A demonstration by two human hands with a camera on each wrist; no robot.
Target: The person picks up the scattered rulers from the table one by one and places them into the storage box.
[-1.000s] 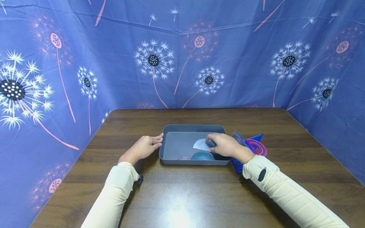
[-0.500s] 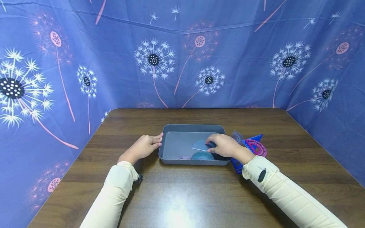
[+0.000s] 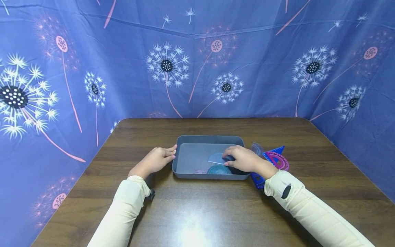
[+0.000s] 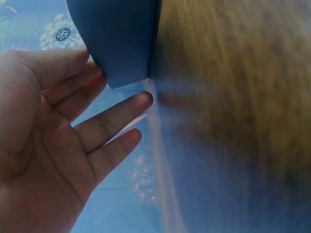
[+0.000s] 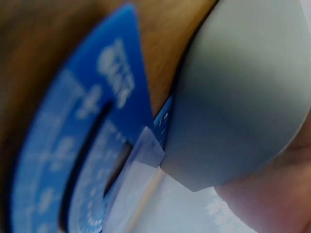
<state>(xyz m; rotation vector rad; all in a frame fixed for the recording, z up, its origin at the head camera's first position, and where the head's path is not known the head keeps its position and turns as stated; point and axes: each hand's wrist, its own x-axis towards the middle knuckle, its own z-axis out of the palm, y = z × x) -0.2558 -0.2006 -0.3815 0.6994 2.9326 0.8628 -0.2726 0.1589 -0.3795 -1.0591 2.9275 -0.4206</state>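
In the head view, my left hand touches the left end of a grey tray with fairly straight fingers; the left wrist view shows fingertips against the tray's outer wall and two other fingers spread below it. My right hand reaches over the tray's right end and pinches a clear protractor between thumb and fingers. A teal protractor lies in front of it inside the tray, near a pinkish clear piece. The right wrist view hides my right fingertips behind the tray wall.
Right of the tray, partly under my right forearm, lie a magenta protractor, blue set squares and a clear protractor. They rest on a brown wooden table. A blue dandelion-print cloth hangs behind it.
The clear protractor under my right hand has shifted slightly down, and its whitish glare has faded to a see-through look. Both hands stay nearly in place.
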